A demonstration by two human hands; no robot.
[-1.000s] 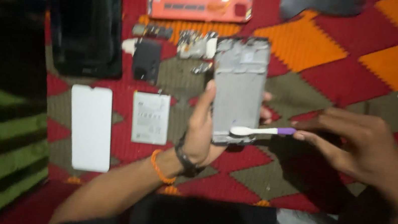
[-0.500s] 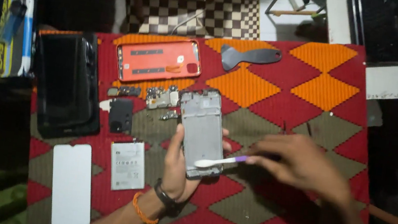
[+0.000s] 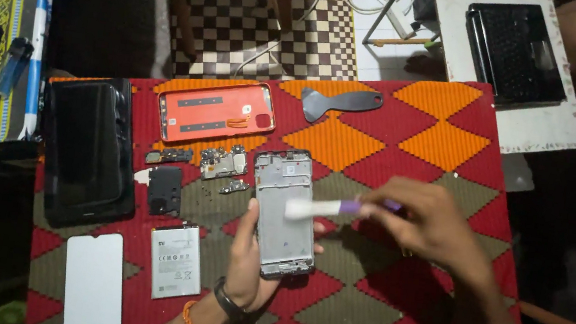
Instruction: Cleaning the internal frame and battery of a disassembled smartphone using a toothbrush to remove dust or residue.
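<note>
1. Gripping the phone frame [image 3: 284, 214] above the red patterned mat [image 3: 448, 167], left hand [image 3: 246, 263] fingers clamped on its edges; a slack hold risks dropping it
2. Right hand [image 3: 426, 227] fingers pinched on the toothbrush [image 3: 326, 208]; hard scrubbing could scratch the frame or flick nearby loose small parts [image 3: 225, 165] away

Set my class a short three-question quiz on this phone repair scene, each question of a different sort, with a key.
1. True or false: the left hand holds the grey phone frame.
2. Which tool is in the right hand? A) white brush with purple handle B) screwdriver C) tweezers
3. Fill in: the orange back cover lies on the patterned ____.

Key: 1 true; 2 A; 3 cloth.
</note>
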